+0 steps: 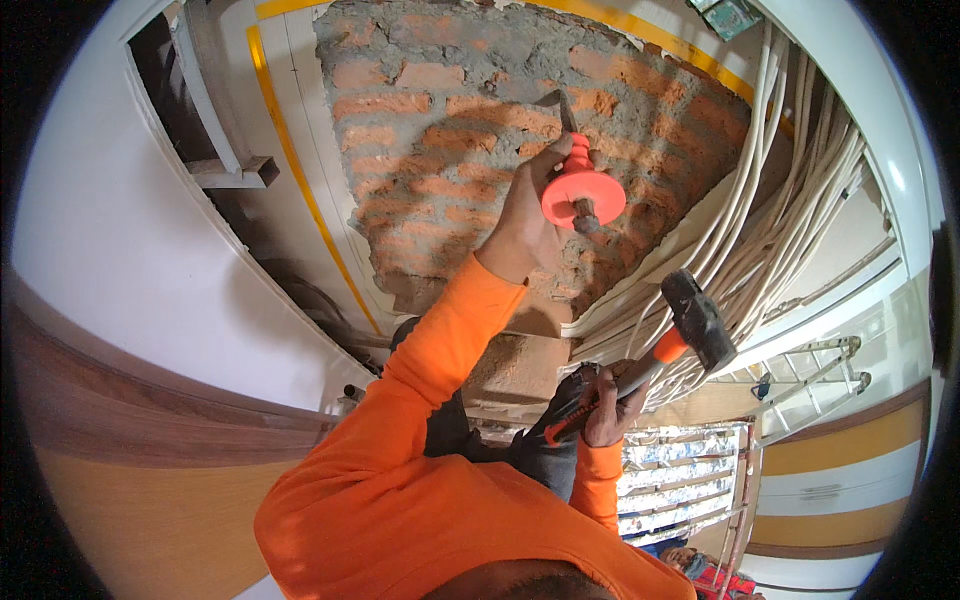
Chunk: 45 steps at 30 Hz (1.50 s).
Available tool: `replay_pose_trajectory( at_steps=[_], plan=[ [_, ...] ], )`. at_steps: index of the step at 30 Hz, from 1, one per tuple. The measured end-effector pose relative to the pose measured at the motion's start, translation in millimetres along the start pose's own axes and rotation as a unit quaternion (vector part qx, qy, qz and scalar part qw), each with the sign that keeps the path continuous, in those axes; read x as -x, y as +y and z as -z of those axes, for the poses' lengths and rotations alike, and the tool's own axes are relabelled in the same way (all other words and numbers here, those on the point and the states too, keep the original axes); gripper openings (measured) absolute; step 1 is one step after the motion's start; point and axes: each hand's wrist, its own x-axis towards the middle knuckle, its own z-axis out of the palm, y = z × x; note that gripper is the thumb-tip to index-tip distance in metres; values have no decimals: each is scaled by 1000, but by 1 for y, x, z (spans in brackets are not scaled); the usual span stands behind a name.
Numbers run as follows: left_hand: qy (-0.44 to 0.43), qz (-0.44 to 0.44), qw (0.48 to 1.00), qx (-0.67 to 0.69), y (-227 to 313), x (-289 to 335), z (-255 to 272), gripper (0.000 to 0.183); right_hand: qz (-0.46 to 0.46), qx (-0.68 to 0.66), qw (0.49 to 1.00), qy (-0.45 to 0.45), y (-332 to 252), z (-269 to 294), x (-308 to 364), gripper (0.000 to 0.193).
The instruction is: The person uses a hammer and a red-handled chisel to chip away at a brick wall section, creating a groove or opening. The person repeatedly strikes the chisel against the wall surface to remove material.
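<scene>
My left hand (527, 212) is raised to a patch of bare brick wall (430, 150), its fingers wrapped round a chisel with a red hand guard (584, 198). The blade points up and away, against or close to the bricks; contact is hard to tell. The chisel's struck end faces back toward me. Lower and to the right, my right hand (607, 412) grips a club hammer (700, 322) by its grey and orange handle. The hammer's dark head is tilted up and stands apart from the chisel.
A thick bundle of pale cables (760, 250) hangs along the wall's right side. Yellow tape (300, 165) borders the bricks on the left. A metal frame (235, 172) sits far left. At the right are a ladder (810, 385) and, lower down, another person (715, 578).
</scene>
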Motion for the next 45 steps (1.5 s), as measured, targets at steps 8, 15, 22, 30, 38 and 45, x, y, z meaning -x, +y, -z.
replay_pose_trajectory(
  at_steps=[8,15,22,30,38,45],
  plan=[
    [-9,15,1000,15,20,5,7,16,146,-123,980,-49,-14,-30,1,34],
    [-44,3,999,10,23,4,5,16,327,-168,928,-61,-75,-55,-33,72],
    [-44,51,996,54,27,-2,12,16,627,-140,762,-81,-167,-68,-38,61],
    [-134,137,976,101,27,-12,11,13,196,103,973,-61,-45,-67,-80,33],
    [-43,105,988,105,36,-8,8,13,397,-162,903,19,-127,-59,-44,74],
    [-56,72,995,30,40,-12,5,18,590,-103,799,-56,-145,-79,-50,75]
  ],
)
